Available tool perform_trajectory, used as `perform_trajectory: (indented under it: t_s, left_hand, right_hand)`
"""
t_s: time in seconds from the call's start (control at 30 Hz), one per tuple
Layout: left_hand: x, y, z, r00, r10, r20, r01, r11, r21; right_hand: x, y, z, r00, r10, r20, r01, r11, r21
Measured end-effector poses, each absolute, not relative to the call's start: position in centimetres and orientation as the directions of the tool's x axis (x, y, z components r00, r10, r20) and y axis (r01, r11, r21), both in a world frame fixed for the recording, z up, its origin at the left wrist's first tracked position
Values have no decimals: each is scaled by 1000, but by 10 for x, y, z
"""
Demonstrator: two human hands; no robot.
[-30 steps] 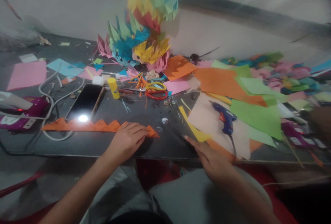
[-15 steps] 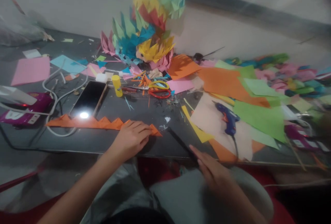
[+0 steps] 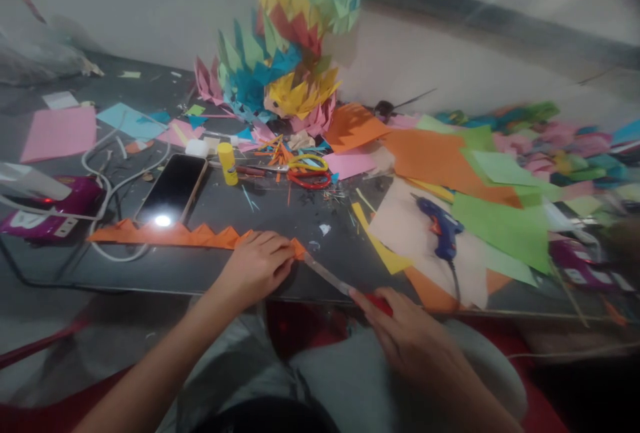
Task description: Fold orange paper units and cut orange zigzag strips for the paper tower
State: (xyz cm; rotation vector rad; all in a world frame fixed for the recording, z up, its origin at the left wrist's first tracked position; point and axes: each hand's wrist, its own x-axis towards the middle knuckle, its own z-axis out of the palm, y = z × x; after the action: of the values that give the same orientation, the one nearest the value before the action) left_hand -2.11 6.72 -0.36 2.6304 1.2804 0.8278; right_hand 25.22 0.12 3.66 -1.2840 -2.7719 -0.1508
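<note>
A long orange folded paper strip [image 3: 165, 235] with a row of pointed peaks lies near the table's front edge. My left hand [image 3: 260, 261] is closed over its right part, fingers curled and pressing it to the table, so that section is hidden. A small orange point of the strip sticks out past my fingertips. In my right hand [image 3: 400, 326] is a red-handled knife [image 3: 327, 275], its pale blade slanting up to the left. The blade's tip is at the strip's right end; whether it lies under the paper is unclear.
Behind the strip are a lit phone [image 3: 173, 189], a yellow glue stick [image 3: 227, 163] and red-and-yellow scissors [image 3: 307, 171]. A blue glue gun [image 3: 440, 226] rests on paper at right. A colourful folded-paper model [image 3: 300, 46] stands at the back; a white cable [image 3: 107, 186] loops at left.
The knife has moved left to the strip's right end, and its blade now looks pale instead of dark. Less of the orange tip shows. My left hand has stayed in place.
</note>
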Motion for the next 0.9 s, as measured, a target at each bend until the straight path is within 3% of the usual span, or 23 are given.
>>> perform_trajectory:
  t_s: [0.2,0.6,0.73,0.9]
  left_hand:
    - [-21,67,-4,495,756,429,708,-637,305]
    - [-21,68,-5,498,760,417,684,-640,349]
    - [-21,69,-5,487,773,406,679,-628,381]
    - [-22,69,-4,492,778,392,665,-626,407]
  right_hand:
    - [250,0,42,-659,752,-2,742,650,160]
    - [254,5,66,-701,710,70,690,650,317]
    - [245,4,49,-677,726,123,724,625,291]
    - [242,-1,42,-649,759,59,749,623,227]
